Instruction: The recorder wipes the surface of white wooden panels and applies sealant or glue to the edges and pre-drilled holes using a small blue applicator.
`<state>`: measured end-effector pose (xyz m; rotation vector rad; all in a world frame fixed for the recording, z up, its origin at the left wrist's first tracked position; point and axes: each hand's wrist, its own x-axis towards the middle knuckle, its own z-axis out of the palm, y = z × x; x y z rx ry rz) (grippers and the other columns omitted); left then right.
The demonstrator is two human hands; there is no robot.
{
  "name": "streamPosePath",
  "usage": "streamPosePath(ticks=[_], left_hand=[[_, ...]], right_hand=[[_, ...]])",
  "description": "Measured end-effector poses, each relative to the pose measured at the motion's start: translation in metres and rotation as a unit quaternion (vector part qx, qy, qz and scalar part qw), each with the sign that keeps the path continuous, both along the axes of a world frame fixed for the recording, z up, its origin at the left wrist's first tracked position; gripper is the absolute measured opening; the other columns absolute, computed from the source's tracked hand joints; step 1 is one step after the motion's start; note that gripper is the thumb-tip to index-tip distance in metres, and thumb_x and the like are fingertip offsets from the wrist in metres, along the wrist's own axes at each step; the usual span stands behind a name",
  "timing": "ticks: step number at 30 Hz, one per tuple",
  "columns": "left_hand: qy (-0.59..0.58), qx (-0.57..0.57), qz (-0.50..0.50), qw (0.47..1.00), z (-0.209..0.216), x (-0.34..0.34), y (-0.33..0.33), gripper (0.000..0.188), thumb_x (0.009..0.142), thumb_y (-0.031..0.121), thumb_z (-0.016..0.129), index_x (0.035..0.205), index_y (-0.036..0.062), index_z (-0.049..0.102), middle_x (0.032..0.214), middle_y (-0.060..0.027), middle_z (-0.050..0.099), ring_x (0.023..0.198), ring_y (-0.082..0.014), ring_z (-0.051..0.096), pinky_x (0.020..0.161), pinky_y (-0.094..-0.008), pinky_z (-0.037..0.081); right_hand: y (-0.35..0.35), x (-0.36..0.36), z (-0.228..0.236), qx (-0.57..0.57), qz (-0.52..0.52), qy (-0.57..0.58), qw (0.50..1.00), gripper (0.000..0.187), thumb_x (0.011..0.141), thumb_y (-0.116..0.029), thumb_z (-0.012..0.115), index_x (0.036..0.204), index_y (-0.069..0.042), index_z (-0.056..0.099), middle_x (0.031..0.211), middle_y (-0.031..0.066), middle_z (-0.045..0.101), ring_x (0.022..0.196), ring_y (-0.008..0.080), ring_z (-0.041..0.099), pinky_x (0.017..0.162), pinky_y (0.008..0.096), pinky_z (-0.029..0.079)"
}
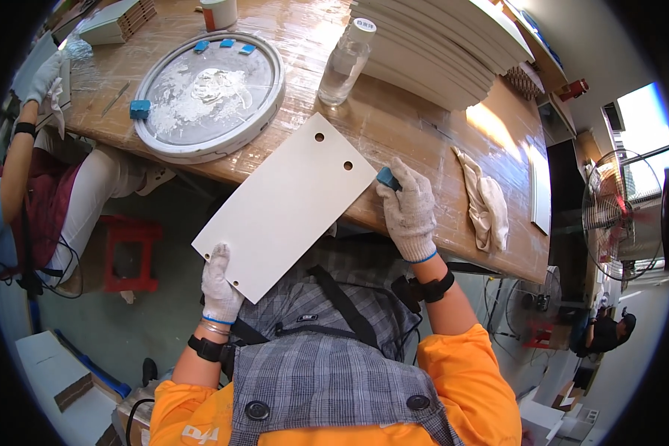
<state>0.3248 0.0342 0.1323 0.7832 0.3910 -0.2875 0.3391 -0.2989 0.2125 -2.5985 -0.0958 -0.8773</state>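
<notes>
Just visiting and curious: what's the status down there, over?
Left grip: on white board. Right grip: on blue block, near board's corner. Only left thumb overlaps board's face.

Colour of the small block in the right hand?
Blue. The small block in the right hand shows best in the head view, the only one here.

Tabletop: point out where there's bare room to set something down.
The widest bare patch of tabletop lies between the clear bottle, board stack, crumpled cloth and right hand. A narrower one separates the cloth from the white slat by the right edge. It is crowded at left, where the round tray sits, and at the far side under the stack.
</notes>
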Motion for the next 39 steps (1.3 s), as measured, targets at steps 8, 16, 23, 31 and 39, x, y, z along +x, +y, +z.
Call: streamPosePath(ticks=[8,16,23,31,39], left_hand=[[-0.004,-0.006,0.004,1.000,-0.001,0.000,0.000,0.034,0.100,0.021,0.047,0.125,-0.0010,0.050,0.119,-0.0101,0.058,0.110,-0.0218,0.059,0.096,-0.0365,0.049],[0.006,-0.005,0.003,1.000,0.006,0.001,-0.001,0.035,0.097,0.018,0.051,0.126,-0.0001,0.049,0.119,-0.0097,0.058,0.110,-0.0213,0.060,0.095,-0.0375,0.051],[-0.001,-0.007,0.006,1.000,-0.006,0.001,0.002,0.034,0.100,0.022,0.047,0.125,-0.0010,0.050,0.121,-0.0102,0.057,0.112,-0.0223,0.058,0.097,-0.0379,0.048],[-0.001,-0.024,-0.007,1.000,0.004,0.002,-0.002,0.035,0.101,0.022,0.045,0.127,-0.0008,0.049,0.121,-0.0114,0.058,0.112,-0.0240,0.059,0.098,-0.0393,0.048],[0.012,-0.023,0.007,1.000,-0.011,0.002,0.003,0.036,0.100,0.024,0.046,0.127,-0.0008,0.048,0.121,-0.0120,0.058,0.111,-0.0248,0.059,0.097,-0.0400,0.049]], right_hand=[[-0.009,0.005,0.005,-0.056,-0.030,-0.017,0.998,0.054,0.076,-0.004,0.069,0.127,-0.007,0.052,0.113,0.0145,0.061,0.099,0.0351,0.058,0.088,0.0433,0.047],[-0.001,0.008,0.000,-0.084,-0.036,0.009,0.996,0.050,0.078,-0.009,0.069,0.126,-0.007,0.054,0.108,0.0142,0.061,0.096,0.0340,0.057,0.086,0.0434,0.047],[0.010,0.000,0.007,-0.048,0.003,0.037,0.998,0.051,0.077,-0.008,0.070,0.125,-0.007,0.056,0.109,0.0146,0.061,0.098,0.0342,0.057,0.087,0.0428,0.047],[0.003,0.006,0.009,-0.062,-0.024,-0.006,0.998,0.050,0.078,-0.009,0.069,0.126,-0.007,0.055,0.110,0.0142,0.061,0.098,0.0336,0.056,0.087,0.0430,0.047],[-0.004,0.009,0.011,-0.076,-0.053,0.007,0.996,0.050,0.078,-0.009,0.068,0.127,-0.006,0.054,0.111,0.0145,0.061,0.097,0.0343,0.056,0.088,0.0429,0.046]])
